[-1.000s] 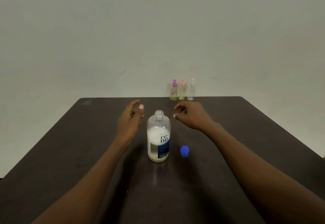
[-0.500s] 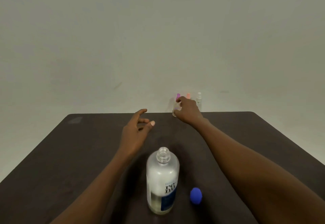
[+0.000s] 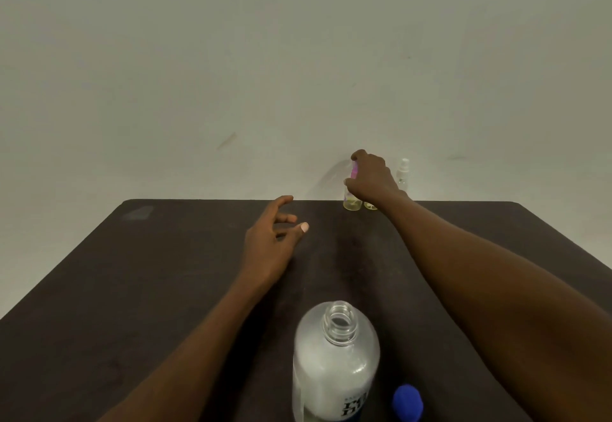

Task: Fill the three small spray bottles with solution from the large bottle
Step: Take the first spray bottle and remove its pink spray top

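Three to fill, at table (image 3: pixel 165 272) far edge. Grips purple-topped bottle (image 3: pixel 351 202) in right hand (image 3: pixel 372 178), likely to fetch it nearer; left hand (image 3: pixel 270 246) loose, empty.

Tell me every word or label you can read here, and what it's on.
"re" above "nu": big white letters on the dark label of the large frosted plastic bottle, skewed and cut by the picture's edge, so uncertain.
Tiny line above those letters: too small to read.
On the purple-topped small spray bottle, the clear white-topped small spray bottle and the round blue cap: no text can be made out.
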